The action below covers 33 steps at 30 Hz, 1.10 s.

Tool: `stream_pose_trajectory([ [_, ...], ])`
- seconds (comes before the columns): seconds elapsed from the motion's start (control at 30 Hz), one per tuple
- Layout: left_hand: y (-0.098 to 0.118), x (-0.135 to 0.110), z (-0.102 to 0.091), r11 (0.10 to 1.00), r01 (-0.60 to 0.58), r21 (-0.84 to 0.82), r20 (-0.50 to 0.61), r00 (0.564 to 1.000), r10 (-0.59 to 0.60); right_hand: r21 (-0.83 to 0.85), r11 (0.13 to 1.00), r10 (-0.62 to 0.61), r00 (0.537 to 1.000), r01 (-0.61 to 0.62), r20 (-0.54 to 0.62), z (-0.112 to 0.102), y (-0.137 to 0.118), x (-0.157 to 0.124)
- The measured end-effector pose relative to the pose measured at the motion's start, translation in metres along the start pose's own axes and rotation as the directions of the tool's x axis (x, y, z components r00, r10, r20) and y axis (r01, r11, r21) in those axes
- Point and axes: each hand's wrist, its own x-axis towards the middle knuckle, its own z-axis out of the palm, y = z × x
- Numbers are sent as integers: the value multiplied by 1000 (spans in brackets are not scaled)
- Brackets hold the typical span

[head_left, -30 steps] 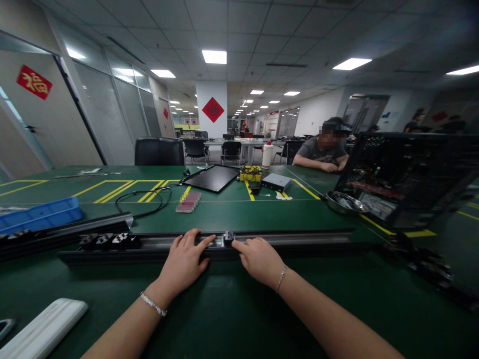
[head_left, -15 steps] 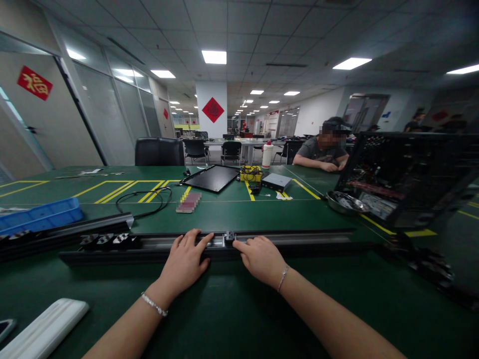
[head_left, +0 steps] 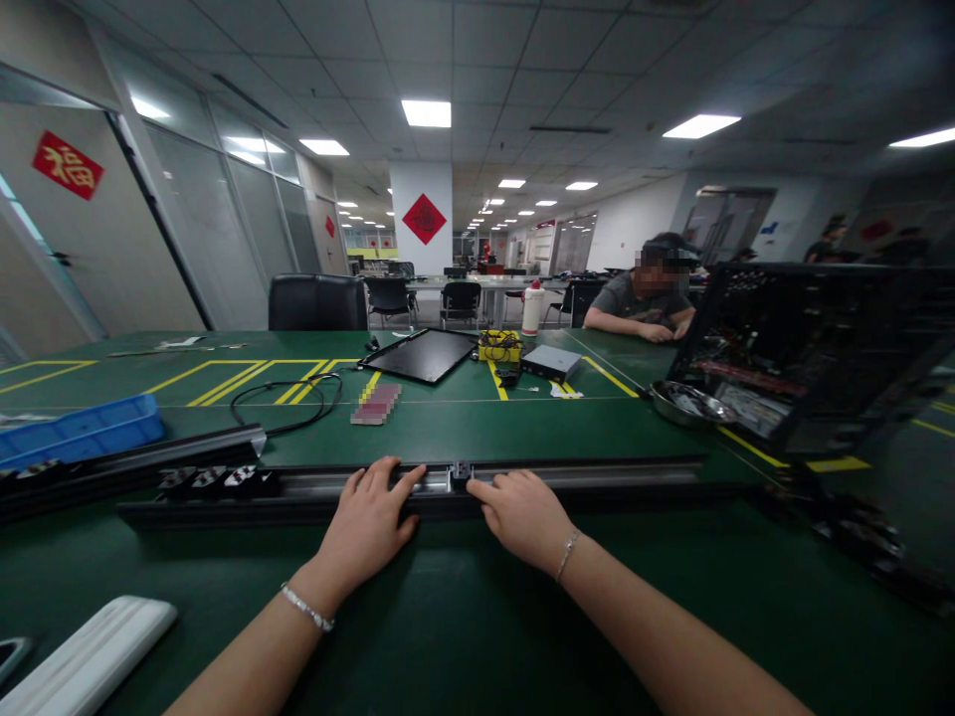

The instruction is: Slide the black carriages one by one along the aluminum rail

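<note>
1. A small dark block (head_left: 461, 473) with a greyish top sits in a long black channel (head_left: 597, 477) with a silvery floor, just beside the right hand's (head_left: 524, 519) forefinger
2. That forefinger points at the block and appears to touch it, the other fingers loosely curled; whether the hand grasps it I cannot tell
3. The left hand (head_left: 373, 522) spreads its fingers across the channel, left of the block; I cannot tell whether it grips the walls
4. Left of the left hand, three similar blocks (head_left: 210, 481) stand in the channel; beyond them lie a second channel (head_left: 186, 450) and a blue bin (head_left: 90, 423)
5. Ahead of the right hand and to its right are a metal bowl (head_left: 690, 418) and an open computer case (head_left: 806, 368)
6. The channel runs past the right hand to its right end; green surface (head_left: 463, 617) stretches between the forearms
</note>
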Motion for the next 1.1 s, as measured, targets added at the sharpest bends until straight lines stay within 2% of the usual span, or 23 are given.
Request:
stream_pose_trajectory([
  [1.1, -1, 0, -1, 1000, -6, -12, -3, 1000, 6, 65, 996, -64, 998, 63, 6, 4, 10, 2],
])
